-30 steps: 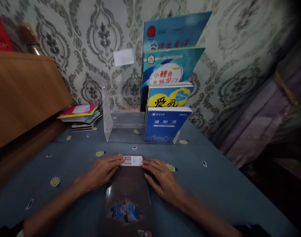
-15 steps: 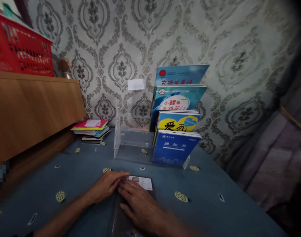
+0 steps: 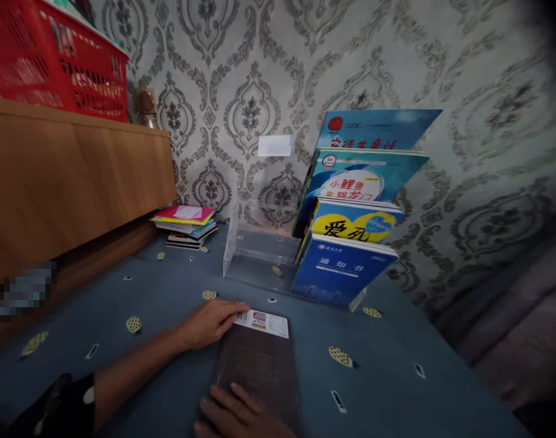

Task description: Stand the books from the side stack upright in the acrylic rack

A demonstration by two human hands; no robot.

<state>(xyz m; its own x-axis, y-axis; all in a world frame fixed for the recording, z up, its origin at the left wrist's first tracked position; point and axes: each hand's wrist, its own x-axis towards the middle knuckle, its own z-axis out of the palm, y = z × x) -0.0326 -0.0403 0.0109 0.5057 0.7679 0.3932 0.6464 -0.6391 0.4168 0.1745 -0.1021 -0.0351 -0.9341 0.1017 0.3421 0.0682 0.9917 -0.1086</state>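
Note:
A flat dark-brown book [image 3: 260, 371] lies on the blue tablecloth in front of me, with a white label across its far end and a plastic-like sheen. My left hand [image 3: 214, 323] rests at its far left corner, fingers stretched over the label's edge, not gripping. Lower down, my right hand [image 3: 241, 415] lies on the near part of the book, fingers spread and palm down; the frame's bottom edge cuts it off. Beyond the book stands a clear acrylic rack [image 3: 255, 277], with several upright books in its right side, a blue one [image 3: 339, 274] in front.
Stacked books and papers [image 3: 187, 222] lie at the back left, beside a wooden cabinet [image 3: 86, 176]. On that cabinet sit a red basket [image 3: 90, 73] and a small brown-topped jar [image 3: 147, 103]. Patterned wallpaper covers the wall behind; a dark curtain [image 3: 515, 340] hangs at right.
My right hand has slid from the label end down toward me, uncovering the label and the brown cover. My left hand stays at the far corner. The view has shifted a little.

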